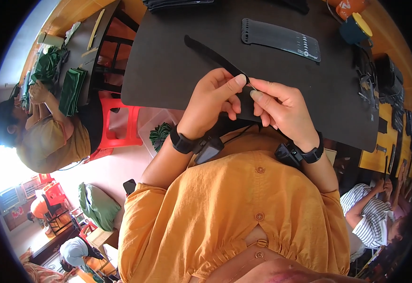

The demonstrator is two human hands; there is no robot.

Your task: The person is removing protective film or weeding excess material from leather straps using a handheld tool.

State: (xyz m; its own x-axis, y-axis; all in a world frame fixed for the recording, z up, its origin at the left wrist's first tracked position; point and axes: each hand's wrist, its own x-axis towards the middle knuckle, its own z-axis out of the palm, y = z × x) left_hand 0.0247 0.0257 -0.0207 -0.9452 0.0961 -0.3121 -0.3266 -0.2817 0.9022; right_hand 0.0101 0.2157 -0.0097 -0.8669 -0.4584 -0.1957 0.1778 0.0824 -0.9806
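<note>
A long black strap (210, 53) with a rounded far end slants above the dark table (168, 75). My left hand (208, 99) is closed on its near part, pinching it between thumb and fingers. Close beside it, my right hand (288, 108) pinches the strap's near end with thumb and forefinger; the fingertips of both hands nearly touch. Whether anything else small sits between the right fingertips, I cannot make out. Beyond my hands lies a flat dark grey card (279, 40) with holes and notches along its two short ends. Both wrists wear black bands with small devices.
A dark mug with a yellow inside (355, 29) stands at the far right, near black items (387, 80). A black stack (177, 4) lies at the far edge. At left, beside a red stool (121, 120), a co-worker (55, 137) handles dark green strips. Others sit farther off.
</note>
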